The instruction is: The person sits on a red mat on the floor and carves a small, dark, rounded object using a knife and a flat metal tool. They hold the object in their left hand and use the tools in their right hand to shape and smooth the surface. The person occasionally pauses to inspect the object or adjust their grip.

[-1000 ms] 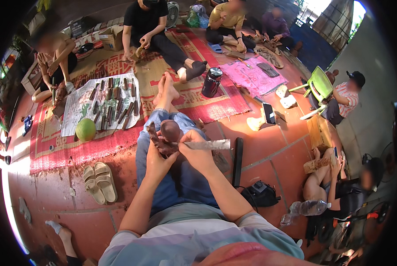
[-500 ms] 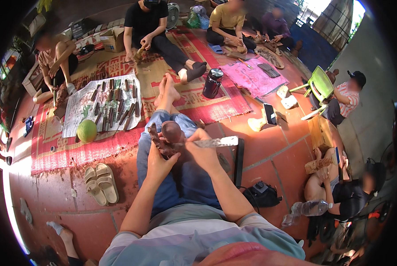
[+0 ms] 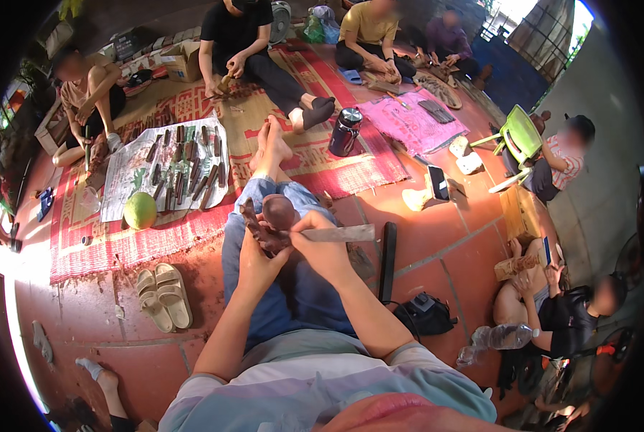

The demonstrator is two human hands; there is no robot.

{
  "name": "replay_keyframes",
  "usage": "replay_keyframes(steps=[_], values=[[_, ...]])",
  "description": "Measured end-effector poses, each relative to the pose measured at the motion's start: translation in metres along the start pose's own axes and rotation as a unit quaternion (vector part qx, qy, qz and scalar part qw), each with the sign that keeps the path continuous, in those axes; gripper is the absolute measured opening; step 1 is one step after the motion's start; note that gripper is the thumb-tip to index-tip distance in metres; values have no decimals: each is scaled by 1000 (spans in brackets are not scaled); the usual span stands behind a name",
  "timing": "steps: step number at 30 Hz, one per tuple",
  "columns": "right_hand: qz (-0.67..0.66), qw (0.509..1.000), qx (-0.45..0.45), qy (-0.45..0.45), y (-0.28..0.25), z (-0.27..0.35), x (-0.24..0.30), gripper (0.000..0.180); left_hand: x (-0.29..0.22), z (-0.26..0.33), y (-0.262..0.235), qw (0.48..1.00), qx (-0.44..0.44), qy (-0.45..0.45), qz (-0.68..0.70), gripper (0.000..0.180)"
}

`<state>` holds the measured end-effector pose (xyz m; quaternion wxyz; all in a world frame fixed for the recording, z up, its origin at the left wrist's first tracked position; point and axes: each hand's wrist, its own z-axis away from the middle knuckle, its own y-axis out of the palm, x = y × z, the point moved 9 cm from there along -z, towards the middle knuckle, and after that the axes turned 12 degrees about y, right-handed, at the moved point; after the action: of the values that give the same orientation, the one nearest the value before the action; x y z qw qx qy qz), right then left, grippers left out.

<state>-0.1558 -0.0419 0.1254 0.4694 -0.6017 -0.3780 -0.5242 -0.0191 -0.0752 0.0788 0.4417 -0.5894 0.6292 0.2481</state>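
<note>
On my lap my left hand [image 3: 259, 265] is closed around the lower left side of a brown wood carving [image 3: 266, 237], thumb along its near side. A rounded, smooth brown knob [image 3: 279, 211] rises at the far end of the carving. My right hand [image 3: 323, 253] pinches a flat grey strip [image 3: 351, 234], which sticks out to the right; whether it is a blade or an abrasive strip I cannot tell. Its inner end is hidden by my fingers, close against the carving's right side. My jeans and crossed bare feet [image 3: 271, 144] lie beyond.
To the left are beige sandals [image 3: 165, 297], a green melon [image 3: 140, 211] and several carving tools [image 3: 185, 162] on a white sheet. A black bar [image 3: 388, 259] and black pouch [image 3: 426, 315] lie right. A flask [image 3: 345, 132] and propped phone [image 3: 438, 183] stand ahead. Several people sit around.
My right hand has drawn slightly left with the strip, whose outer end has also come left and lost its bright glare. My left hand and the carving stay nearly in place.
</note>
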Motion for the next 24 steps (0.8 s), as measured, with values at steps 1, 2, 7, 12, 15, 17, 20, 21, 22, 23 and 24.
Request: replay_keyframes(steps=[1, 2, 7, 12, 15, 17, 20, 21, 22, 23, 24], values=[[12, 1000, 5, 2, 4, 3, 5, 8, 0, -1, -1, 1000, 2, 17, -14, 73], [-6, 1000, 13, -5, 3, -1, -3, 7, 1, -1, 1, 1000, 3, 8, 4, 72], [-25, 1000, -13, -4, -17, -16, -19, 7, -4, -3, -2, 1000, 4, 0, 5, 69], [35, 995, -25, -88, 2, 4, 6, 8, 8, 5, 0, 999, -8, -41, 23, 68], [-15, 1000, -17, -12, -8, 4, -3, 7, 8, 11, 2, 997, -10, -59, 52, 66], [9, 1000, -29, -2, -18, -5, -27, 8, 8, 11, 4, 993, -22, -78, 86, 66], [-39, 998, -7, 49, -24, -10, -35, 9, -7, 0, 2, 1000, -2, 11, -13, 68], [-4, 999, -13, 33, -19, -10, -24, 9, -6, 0, -2, 1000, -9, 17, -19, 68], [-15, 1000, -18, 7, -15, -11, -20, 9, -3, -1, -4, 999, -14, 23, -21, 69], [-21, 1000, -13, 7, -10, -9, -15, 9, -1, -4, -3, 1000, -13, 17, -9, 69], [-27, 1000, -7, 8, -5, -8, -5, 8, -1, -7, -4, 1000, -12, 10, 3, 69]])
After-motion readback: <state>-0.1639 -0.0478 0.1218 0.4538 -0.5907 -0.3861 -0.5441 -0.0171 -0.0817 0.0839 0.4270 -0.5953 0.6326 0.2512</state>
